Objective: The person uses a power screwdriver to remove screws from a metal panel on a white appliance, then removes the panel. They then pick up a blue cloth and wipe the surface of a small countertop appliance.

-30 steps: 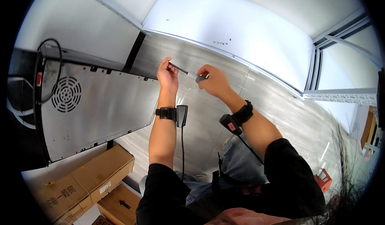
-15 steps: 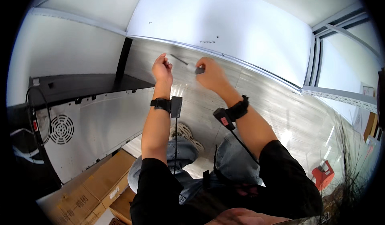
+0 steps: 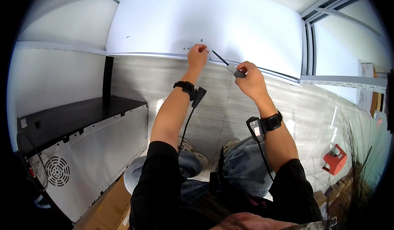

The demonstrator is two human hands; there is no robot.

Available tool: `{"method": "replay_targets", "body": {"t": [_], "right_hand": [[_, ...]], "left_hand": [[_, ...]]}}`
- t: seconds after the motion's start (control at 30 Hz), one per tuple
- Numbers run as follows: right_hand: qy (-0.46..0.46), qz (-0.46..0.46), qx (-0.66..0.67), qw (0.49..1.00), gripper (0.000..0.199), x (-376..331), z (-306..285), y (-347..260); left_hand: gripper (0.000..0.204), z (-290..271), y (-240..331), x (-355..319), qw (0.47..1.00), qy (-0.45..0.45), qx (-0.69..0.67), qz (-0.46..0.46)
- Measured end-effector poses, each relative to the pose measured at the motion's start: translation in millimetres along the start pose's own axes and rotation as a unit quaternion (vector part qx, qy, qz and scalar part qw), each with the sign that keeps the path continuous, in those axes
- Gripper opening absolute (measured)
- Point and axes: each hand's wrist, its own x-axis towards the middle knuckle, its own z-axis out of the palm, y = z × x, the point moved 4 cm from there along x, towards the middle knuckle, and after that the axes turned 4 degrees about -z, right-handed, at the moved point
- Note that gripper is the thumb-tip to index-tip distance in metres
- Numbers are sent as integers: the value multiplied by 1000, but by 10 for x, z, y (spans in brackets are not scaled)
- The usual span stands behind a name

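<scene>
Gripping a screwdriver point(image 3: 228, 64) by its grey handle, the right hand point(image 3: 248, 79) is closed around it, with the thin dark shaft slanting up and to the left so that its tip lies just beside the left hand point(image 3: 197, 56). That left hand is raised against the lower edge of a white wall panel point(image 3: 205, 25), fingers pinched together near a few small dark marks on the panel; whether anything is held between the fingertips cannot be told. Both hands are close to each other, where the panel meets a pale metal rail point(image 3: 156, 55) running along its foot. Each wrist carries a black strap with a small device: the left wrist device point(image 3: 197, 95) has a cable hanging down along the forearm, and the right wrist device point(image 3: 257, 127) has a cable too. Sleeves are black; the legs below wear blue jeans point(image 3: 242, 172). The floor point(image 3: 221, 115) is grey and wood-patterned. To the left stands a black-topped appliance point(image 3: 82, 148) with a bare metal back showing a round vent grille. Cardboard boxes point(image 3: 108, 207) sit at its lower corner. Well apart on the right, a small red object point(image 3: 335, 159) lies on the floor.
</scene>
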Motion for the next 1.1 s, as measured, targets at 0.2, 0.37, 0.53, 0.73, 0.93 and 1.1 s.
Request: {"method": "replay_targets", "body": {"t": [0.2,0.37,0.53,0.73,0.93,1.1], "right_hand": [[6,-1,-19,1000,28,-3,-21,4],[-3,8,-34,999,28,55,60,113],[-19,-8,-31,999,28,170,196,51],[-2,-49,-32,998,28,197,262,50],[-65,-44,27,997,29,119,327,-353],[-153,-146,99,972,31,-100,880,-865]], "left_hand": [[17,85,-84,191,996,-12,88,30],[21,168,-102,242,996,6,85,17],[25,148,-212,297,998,-29,39,45],[29,30,-184,129,990,-92,-99,-35],[25,-567,-21,-496,926,-72,-349,-123],[31,-1461,14,-1108,890,28,-440,-119]]}}
